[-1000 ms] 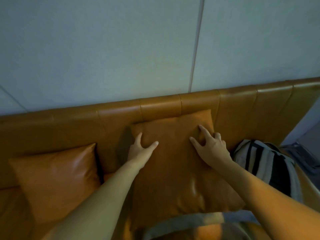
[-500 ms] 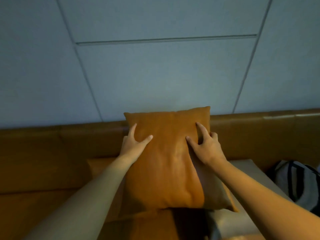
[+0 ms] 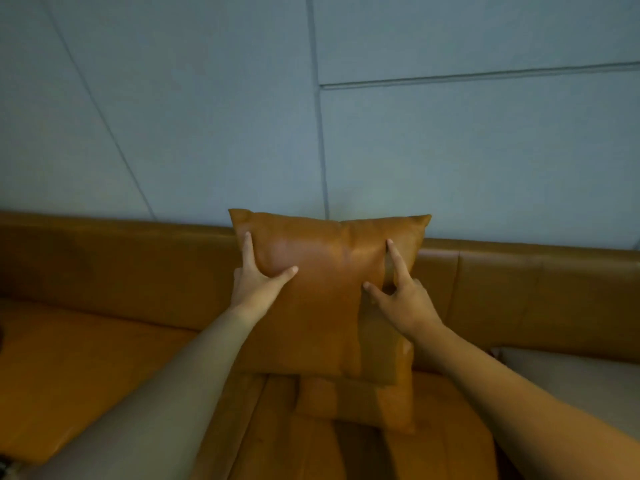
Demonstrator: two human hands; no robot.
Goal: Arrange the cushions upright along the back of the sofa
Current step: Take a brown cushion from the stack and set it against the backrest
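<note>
You held the tan leather cushion (image 3: 322, 289) upright against the sofa back (image 3: 138, 258), its top edge above the backrest; your left hand (image 3: 258, 282) and right hand (image 3: 403, 299) gripped its two sides, thumbs pressed into its front.

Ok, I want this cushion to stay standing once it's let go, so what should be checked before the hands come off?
1. Both hands on the tan cushion: ok, left hand and right hand grip its sides.
2. Cushion upright: ok, top edge above the sofa backrest.
3. Cushion leaning on the backrest: cannot tell, the contact is hidden.
4. Bottom edge on a flat seat: not ok, it sits on another tan cushion.
5. Room alongside: ok to its left; a grey cushion lies to the right.
</note>
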